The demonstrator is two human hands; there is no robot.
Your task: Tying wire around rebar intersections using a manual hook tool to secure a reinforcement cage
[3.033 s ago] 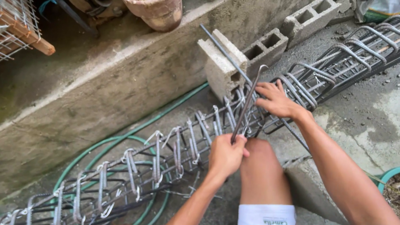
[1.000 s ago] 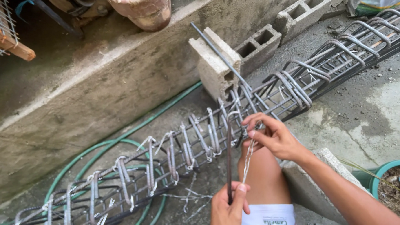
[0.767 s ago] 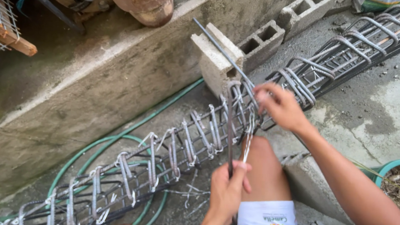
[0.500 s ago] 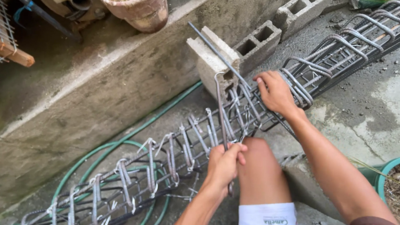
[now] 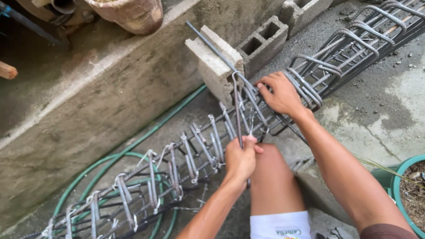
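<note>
A long rebar cage (image 5: pixel 182 163) of steel bars and bent stirrups lies diagonally on the concrete, resting on a grey hollow block (image 5: pixel 215 67). My left hand (image 5: pixel 242 159) is shut around the shaft of a thin hooked metal tool (image 5: pixel 237 104), whose hook sits up by the block, over the cage. My right hand (image 5: pixel 280 94) grips a stirrup and bar of the cage just right of the hook. Thin tie wire shows at several stirrup joints. My bare knee (image 5: pixel 272 174) is under both hands.
A low concrete wall (image 5: pixel 103 95) runs along the left, with a clay pot (image 5: pixel 124 8) on it. A green hose (image 5: pixel 125 154) loops under the cage. More hollow blocks (image 5: pixel 298 6) stand behind. A green planter (image 5: pixel 417 190) sits at the right edge.
My right hand moved from pinching tie wire near my knee up to the cage and gripped it. My left hand rose with the tool and its hook shifted left toward the block.
</note>
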